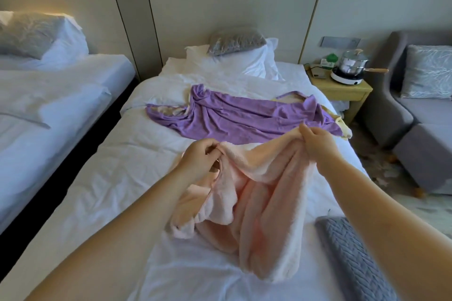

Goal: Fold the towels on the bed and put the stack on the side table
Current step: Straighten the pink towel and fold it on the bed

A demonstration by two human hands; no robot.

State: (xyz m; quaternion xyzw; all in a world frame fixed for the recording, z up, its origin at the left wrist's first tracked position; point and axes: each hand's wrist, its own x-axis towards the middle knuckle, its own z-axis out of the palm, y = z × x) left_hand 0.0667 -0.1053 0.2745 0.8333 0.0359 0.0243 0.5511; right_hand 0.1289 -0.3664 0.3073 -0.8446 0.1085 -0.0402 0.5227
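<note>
Your left hand (198, 156), right hand (318, 144): each grip pinches pink towel (264, 190) edge. Likely step: first fold; next, find corners, spread flat.

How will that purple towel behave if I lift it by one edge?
Probably floppy: the purple towel lies in loose creases on the bed, so it should sag like the pink towel hanging between the left hand and right hand. It looks thinner than the pink one, so likely light. Spread wide, it may drag across the sheet.
</note>
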